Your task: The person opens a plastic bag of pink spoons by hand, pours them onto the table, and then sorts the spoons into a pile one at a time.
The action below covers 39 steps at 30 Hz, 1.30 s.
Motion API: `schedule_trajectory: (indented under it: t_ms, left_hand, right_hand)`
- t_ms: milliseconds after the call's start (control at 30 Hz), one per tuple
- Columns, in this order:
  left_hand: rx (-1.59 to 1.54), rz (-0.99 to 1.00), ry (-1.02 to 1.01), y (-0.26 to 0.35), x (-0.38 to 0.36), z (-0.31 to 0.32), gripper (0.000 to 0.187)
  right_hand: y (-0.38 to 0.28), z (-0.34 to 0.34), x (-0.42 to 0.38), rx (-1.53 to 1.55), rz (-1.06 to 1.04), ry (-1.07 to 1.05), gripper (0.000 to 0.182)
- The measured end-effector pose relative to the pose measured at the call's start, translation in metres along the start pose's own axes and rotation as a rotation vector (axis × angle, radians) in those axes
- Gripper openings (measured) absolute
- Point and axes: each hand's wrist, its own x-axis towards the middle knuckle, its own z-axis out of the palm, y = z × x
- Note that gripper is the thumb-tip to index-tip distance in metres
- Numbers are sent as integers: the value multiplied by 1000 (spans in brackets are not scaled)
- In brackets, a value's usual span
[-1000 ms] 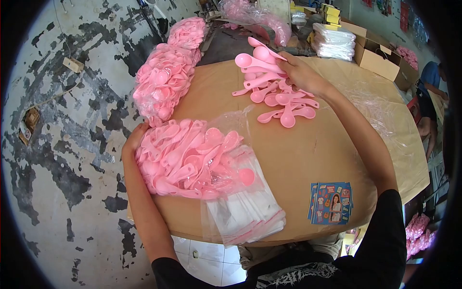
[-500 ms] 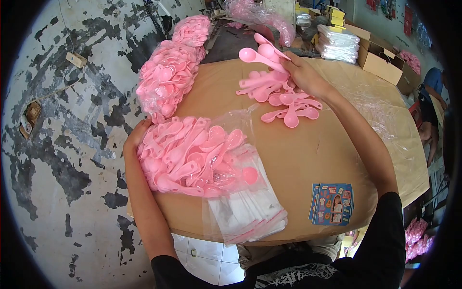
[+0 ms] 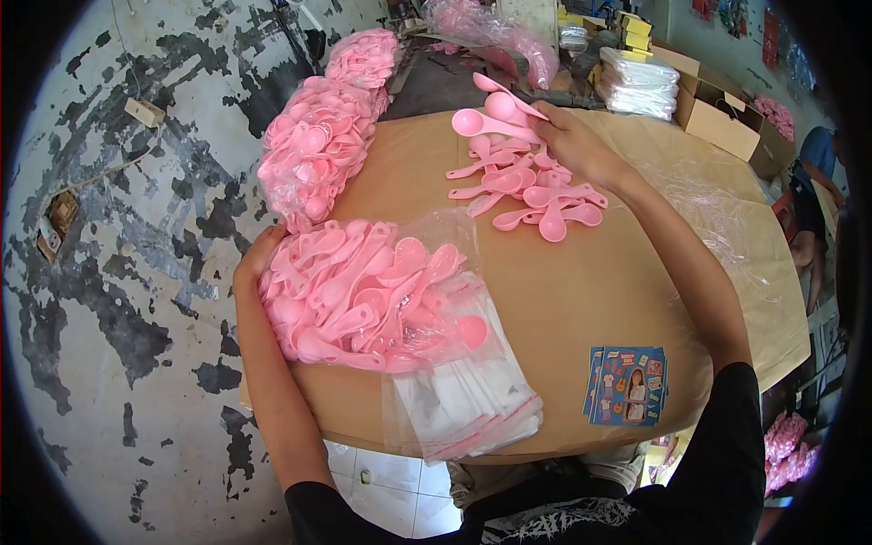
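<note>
My right hand [image 3: 565,139] reaches across the brown table [image 3: 563,300] and grips a few pink plastic spoons [image 3: 495,109], their bowls fanned up to the left. Just below it lies a loose scatter of pink spoons [image 3: 531,191]. My left hand [image 3: 257,254] rests against the left side of an open clear bag of pink spoons [image 3: 354,295] at the table's near left edge. Under that bag sits a stack of empty clear bags [image 3: 468,395].
Large sealed bags of pink spoons [image 3: 313,150] line the left edge. Printed cards [image 3: 627,383] lie near the front. Cardboard boxes [image 3: 727,113] and white packets [image 3: 636,82] stand at the back right. Another person [image 3: 813,182] is at the far right.
My right hand has lifted the held spoons slightly and shifted a little right; the loose spoons beneath have spread. My left hand stays on the bag.
</note>
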Motion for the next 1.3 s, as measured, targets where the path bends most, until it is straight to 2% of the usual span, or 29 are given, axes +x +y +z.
schedule_trajectory:
  t_ms: [100, 200, 300, 367, 400, 500, 600, 700, 800, 900, 1000, 1100, 1200, 1267, 1300]
  left_hand:
    - [1, 11, 16, 1, 0, 2, 63]
    - [-8, 11, 0, 11, -10, 8, 63]
    - [-13, 24, -39, 12, -12, 8, 63]
    - [-25, 28, -44, 6, -7, 4, 63]
    - [-36, 26, -36, 2, -4, 3, 63]
    - [7, 39, 4, 0, -1, 2, 64]
    - [39, 46, -9, 2, -2, 2, 66]
    - [42, 44, -12, -4, 4, -2, 66]
    - [36, 45, -21, -4, 3, -2, 68]
    - [25, 39, -12, -3, 1, -1, 70]
    - [68, 13, 5, -1, 0, -1, 73]
    - [96, 13, 28, -17, 17, -12, 76]
    - [70, 19, 24, -15, 15, -9, 78]
    - [98, 29, 27, -16, 18, -12, 77]
    - [107, 30, 26, -20, 20, -13, 77]
  right_hand:
    - [-5, -5, 0, 23, 15, -69, 42]
    - [-20, -9, -9, 84, 122, -119, 45]
    - [9, -7, 1, -2, 53, -180, 44]
    - [15, -15, 3, -128, 5, -136, 43]
    - [10, -19, 4, -191, -23, -115, 42]
    - [-18, -39, 4, -103, -53, -71, 41]
    - [-45, -40, -6, 40, -201, 98, 41]
    - [-40, -25, -1, 88, -537, 175, 38]
    - [-49, -8, -18, -405, -698, 295, 35]
    - [-115, -5, -55, -171, 25, -287, 30]
    - [-104, 14, -68, -342, -322, -580, 27]
    - [-89, 41, -73, -321, -354, -673, 22]
    - [-75, 55, -72, -285, -629, -466, 21]
    - [-80, 37, -62, -268, -697, -479, 20]
    - [-81, 22, -60, -166, -491, -467, 19]
